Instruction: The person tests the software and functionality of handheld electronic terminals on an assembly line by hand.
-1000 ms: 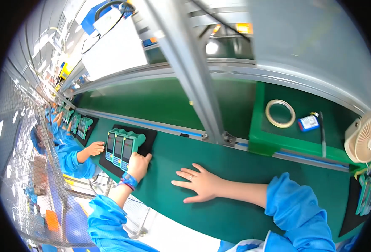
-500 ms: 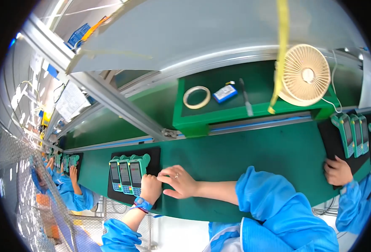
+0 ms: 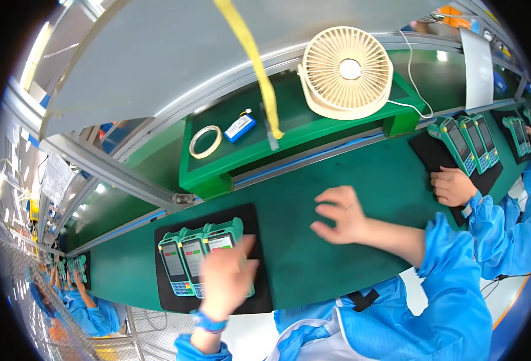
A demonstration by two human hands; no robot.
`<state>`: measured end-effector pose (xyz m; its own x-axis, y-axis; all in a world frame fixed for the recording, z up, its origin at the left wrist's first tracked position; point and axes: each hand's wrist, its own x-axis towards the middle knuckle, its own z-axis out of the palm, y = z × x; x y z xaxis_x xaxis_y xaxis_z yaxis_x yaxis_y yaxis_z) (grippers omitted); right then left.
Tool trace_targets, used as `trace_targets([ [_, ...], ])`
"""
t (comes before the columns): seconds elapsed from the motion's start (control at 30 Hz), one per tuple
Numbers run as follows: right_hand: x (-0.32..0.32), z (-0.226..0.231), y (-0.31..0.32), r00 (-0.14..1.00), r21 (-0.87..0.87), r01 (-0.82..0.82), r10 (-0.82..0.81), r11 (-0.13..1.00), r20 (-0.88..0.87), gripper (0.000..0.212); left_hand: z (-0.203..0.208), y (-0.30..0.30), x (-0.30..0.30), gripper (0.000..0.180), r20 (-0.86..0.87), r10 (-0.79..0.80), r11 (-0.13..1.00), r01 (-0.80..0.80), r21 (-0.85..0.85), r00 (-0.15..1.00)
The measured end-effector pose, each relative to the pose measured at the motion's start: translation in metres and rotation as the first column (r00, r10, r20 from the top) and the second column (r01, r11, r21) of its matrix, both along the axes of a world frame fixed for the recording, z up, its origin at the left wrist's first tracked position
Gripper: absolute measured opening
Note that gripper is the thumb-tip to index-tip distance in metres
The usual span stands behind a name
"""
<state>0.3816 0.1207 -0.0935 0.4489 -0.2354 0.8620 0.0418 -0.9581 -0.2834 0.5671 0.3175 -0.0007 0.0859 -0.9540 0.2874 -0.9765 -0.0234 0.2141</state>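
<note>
Three green handheld payment terminals [image 3: 173,263] with lit screens and keypads stand side by side, tilted back, on a black mat [image 3: 262,265]. My left hand [image 3: 224,278] is in front of the rightmost of them, hiding much of its lower part. It is blurred, with thumb and forefinger apart and nothing seen in them; whether it touches the terminal I cannot tell. My right hand [image 3: 341,216] hovers over the green bench to the right of the mat, its fingers spread and holding nothing.
A raised green shelf [image 3: 217,183] at the back carries a tape roll [image 3: 206,142], a blue battery pack [image 3: 240,128] and a cream fan [image 3: 348,72]. A yellow strip [image 3: 256,60] hangs before it. At right, a co-worker's hand [image 3: 453,186] rests near more terminals [image 3: 467,144].
The view has swung right. My right hand has moved away from my left, rightward, and its fingers have spread. My left hand now covers part of the rightmost terminal; the terminals' screens look brighter.
</note>
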Motion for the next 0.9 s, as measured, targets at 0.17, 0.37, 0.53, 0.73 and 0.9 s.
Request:
trace_targets([
  [0.17,-0.059,0.000,-0.028,0.973,0.260,0.214,-0.180,0.942,-0.147,0.041,-0.037,0.094,0.176,0.032,-0.220,0.650,0.622,-0.675,-0.397,0.728],
  [0.37,-0.048,-0.017,-0.042,0.998,0.827,-0.026,-0.035,0.562,0.055,0.035,-0.106,0.177,0.294,0.042,-0.501,0.834,0.420,-0.855,0.304,0.232],
  [0.53,-0.054,-0.006,-0.036,0.994,0.893,-0.107,0.062,0.437,0.089,0.034,-0.115,0.155,0.248,0.039,-0.487,0.775,0.546,-0.815,0.195,0.402],
  [0.73,-0.053,-0.014,-0.044,0.975,0.920,-0.224,0.078,0.323,0.210,0.034,-0.109,0.094,0.149,0.051,-0.276,0.823,0.537,-0.838,0.095,0.497],
  [0.9,-0.054,-0.011,-0.059,0.969,0.936,-0.223,-0.045,0.273,0.244,0.026,-0.102,0.030,0.055,0.056,-0.316,0.721,0.663,-0.746,0.058,0.616],
])
